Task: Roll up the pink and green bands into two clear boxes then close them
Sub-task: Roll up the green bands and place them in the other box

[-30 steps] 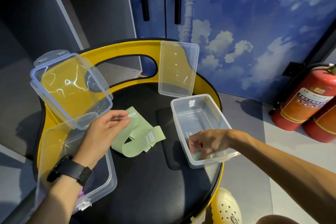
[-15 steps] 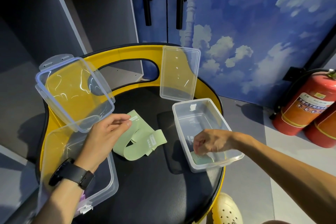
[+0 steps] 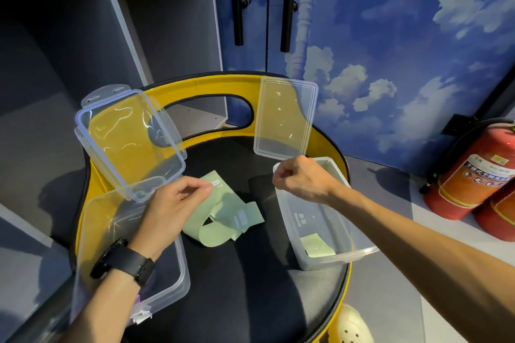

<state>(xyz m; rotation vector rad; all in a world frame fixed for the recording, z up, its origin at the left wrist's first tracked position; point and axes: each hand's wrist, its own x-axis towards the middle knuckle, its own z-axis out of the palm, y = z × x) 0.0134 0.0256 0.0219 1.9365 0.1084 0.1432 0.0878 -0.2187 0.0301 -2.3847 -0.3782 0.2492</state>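
A soft, limp green band (image 3: 223, 214) lies just right of the loosely curled, empty left hand (image 3: 170, 209); best pinched at one flat end. The right hand (image 3: 301, 179), fisted and empty, hovers over the clear box (image 3: 331, 228).

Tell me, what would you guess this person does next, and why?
Probably the left hand picks up the loose green band to roll it. It lies unrolled on the seat, the fingertips at its upper end, while one folded green piece already sits in the right box, whose lid is off.
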